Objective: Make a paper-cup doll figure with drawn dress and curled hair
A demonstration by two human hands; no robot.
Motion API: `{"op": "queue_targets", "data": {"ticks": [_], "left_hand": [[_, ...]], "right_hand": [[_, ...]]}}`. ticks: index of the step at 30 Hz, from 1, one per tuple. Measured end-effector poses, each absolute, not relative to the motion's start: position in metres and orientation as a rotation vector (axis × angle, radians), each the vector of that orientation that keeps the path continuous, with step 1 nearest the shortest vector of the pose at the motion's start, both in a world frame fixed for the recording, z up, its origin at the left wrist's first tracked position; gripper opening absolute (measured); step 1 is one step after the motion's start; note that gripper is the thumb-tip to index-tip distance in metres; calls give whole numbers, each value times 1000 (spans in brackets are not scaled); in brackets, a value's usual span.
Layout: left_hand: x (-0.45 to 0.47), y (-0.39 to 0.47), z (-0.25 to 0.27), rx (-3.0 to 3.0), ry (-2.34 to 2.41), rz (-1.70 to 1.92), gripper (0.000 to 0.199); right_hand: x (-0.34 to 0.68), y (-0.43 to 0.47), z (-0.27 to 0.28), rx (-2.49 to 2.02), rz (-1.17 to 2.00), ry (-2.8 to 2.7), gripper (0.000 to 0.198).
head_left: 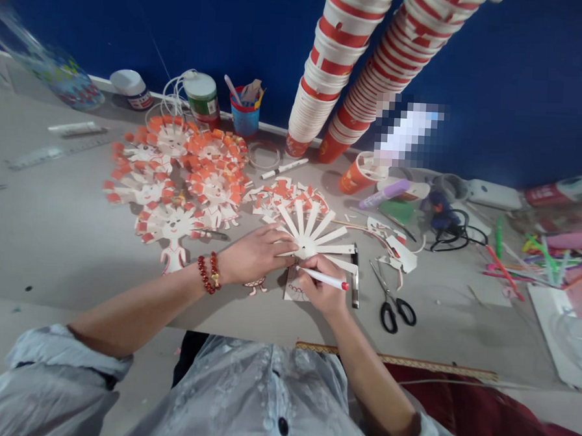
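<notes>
Left hand (262, 252): flat on the paper cutout (307, 246), likely steadying it.
Right hand (327, 290): pinching the pen (324, 278) near its tip, presumably for control.
Paper cutout: beneath left fingertips, strips fanning ahead.
Scissors (390, 304): right of the right hand, within reach.

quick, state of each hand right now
Left hand: open, fingers laid flat against the fringed white cutout.
Right hand: closed, holding a white pen with a red end.

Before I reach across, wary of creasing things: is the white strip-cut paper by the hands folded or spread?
Spread: the white strip-cut paper fans out in separate strips, with gaps between them.
</notes>
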State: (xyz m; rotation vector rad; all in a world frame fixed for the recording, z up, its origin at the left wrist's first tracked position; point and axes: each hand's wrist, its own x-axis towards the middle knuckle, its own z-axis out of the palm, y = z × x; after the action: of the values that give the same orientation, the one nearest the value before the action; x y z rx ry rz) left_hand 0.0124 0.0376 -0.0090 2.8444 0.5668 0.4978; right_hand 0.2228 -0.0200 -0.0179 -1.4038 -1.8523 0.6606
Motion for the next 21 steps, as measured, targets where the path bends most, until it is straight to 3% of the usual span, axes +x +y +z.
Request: {"op": "queue_targets", "data": {"ticks": [21], "left_hand": [[12,39,-10,2836,567,490,28]], "right_hand": [[229,-29,-16,-1360,841,-1646,4]]}}
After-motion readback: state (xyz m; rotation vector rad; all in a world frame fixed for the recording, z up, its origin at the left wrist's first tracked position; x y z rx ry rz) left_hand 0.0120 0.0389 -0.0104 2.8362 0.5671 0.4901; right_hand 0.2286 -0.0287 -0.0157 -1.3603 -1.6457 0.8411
